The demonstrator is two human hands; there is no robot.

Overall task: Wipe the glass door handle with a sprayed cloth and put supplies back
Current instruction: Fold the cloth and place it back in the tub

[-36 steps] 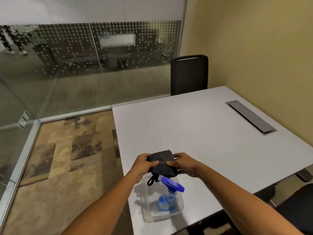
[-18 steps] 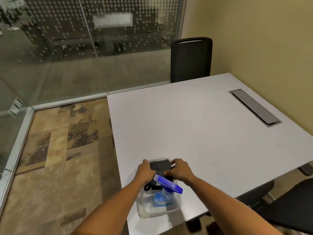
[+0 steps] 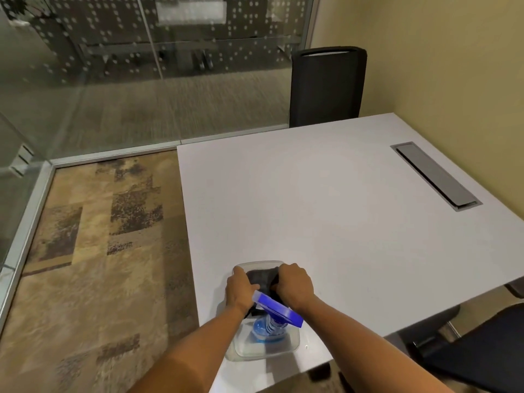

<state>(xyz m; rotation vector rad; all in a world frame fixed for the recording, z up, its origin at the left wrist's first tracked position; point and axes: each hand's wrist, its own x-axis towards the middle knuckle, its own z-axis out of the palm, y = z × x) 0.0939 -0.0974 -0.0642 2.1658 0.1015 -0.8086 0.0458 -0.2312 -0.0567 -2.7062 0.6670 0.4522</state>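
Observation:
A folded dark grey cloth (image 3: 262, 277) lies low in the far end of a clear plastic container (image 3: 293, 346) at the near left corner of the white table (image 3: 326, 211). My left hand (image 3: 241, 287) grips the cloth's left side and my right hand (image 3: 295, 282) grips its right side. A spray bottle with a blue trigger head (image 3: 276, 309) and blue liquid stands in the container's near end, just below my wrists. The glass door handle is out of view.
A black chair (image 3: 326, 86) stands at the table's far side and another dark chair (image 3: 487, 353) at the near right. A grey cable hatch (image 3: 435, 175) is set into the table by the yellow wall. Glass walls (image 3: 113, 80) enclose patterned carpet on the left.
Both hands have lowered the folded cloth from above the spray bottle down into the far end of the container. The camera has tilted down a little.

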